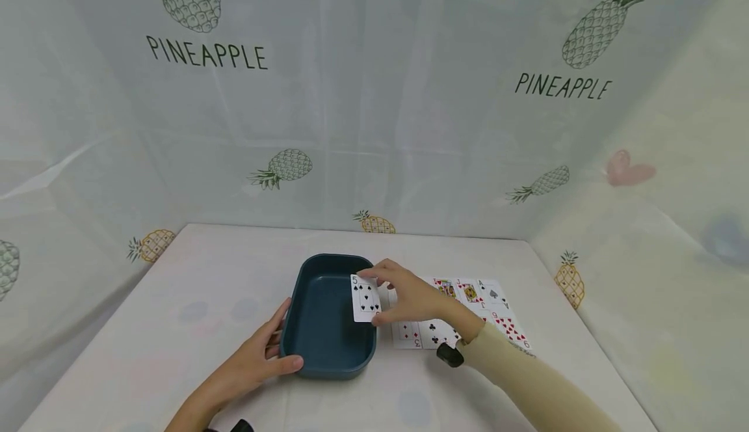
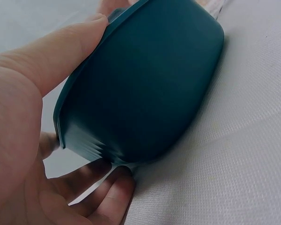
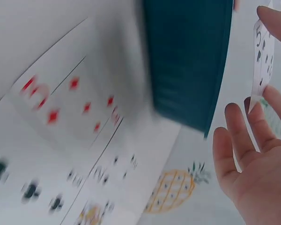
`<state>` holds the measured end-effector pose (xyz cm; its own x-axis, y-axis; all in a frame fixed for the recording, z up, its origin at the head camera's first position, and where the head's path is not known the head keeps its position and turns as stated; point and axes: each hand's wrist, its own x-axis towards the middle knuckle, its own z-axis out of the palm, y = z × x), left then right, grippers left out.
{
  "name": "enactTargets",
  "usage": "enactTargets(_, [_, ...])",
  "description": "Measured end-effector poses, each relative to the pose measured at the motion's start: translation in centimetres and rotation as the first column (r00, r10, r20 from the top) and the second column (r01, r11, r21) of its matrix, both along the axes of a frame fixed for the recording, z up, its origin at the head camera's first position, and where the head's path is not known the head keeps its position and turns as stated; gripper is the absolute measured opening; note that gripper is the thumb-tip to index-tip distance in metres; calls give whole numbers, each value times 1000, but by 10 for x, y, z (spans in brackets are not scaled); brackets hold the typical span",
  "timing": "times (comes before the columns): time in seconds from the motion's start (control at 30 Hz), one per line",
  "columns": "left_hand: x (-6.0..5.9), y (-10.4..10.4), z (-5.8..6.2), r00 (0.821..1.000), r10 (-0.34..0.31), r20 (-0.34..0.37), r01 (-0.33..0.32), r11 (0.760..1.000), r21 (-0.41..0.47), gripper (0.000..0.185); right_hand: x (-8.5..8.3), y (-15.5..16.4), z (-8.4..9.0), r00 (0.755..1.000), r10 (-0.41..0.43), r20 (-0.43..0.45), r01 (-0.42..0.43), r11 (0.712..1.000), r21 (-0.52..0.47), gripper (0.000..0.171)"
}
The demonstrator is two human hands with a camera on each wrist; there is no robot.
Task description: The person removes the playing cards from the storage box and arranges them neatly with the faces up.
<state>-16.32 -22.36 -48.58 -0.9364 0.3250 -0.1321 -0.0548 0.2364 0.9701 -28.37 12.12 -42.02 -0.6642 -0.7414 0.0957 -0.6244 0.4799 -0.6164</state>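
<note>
1. Nearest the head camera, the left hand [image 1: 251, 360] grips the near-left corner of the dark blue tray [image 1: 328, 347], thumb lying along the near rim and fingers curled against the left wall; the left wrist view shows the thumb on the rim and the fingers under the tray's outer wall.
2. Open tabletop [image 1: 193, 276] stretches left of the tray and behind it up to the curtain; the near right part is crossed by the beige sleeve [image 1: 526, 380].
3. White cloth covers the table, and pale curtains [image 1: 374, 126] printed with pineapples and the word PINEAPPLE close it in at the back and on both sides.
4. Face-up playing cards [image 1: 468, 315] lie in rows just right of the tray, some hidden under the right wrist.
5. Held upright above the tray's right rim, the five of spades [image 1: 365, 298] faces the camera, pinched by the right hand [image 1: 409, 295] between thumb and fingertips; the remaining fingers are loosely spread, as the right wrist view shows.
6. That card is clear of the tray's floor, well apart from the left hand.
</note>
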Motion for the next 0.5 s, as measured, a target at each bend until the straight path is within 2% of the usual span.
enactTargets(0.5, [0,-2,-1,1000,-17,-5,17,1000,-6,103,7,114,-5,996,-81,-32,83,994,72,85])
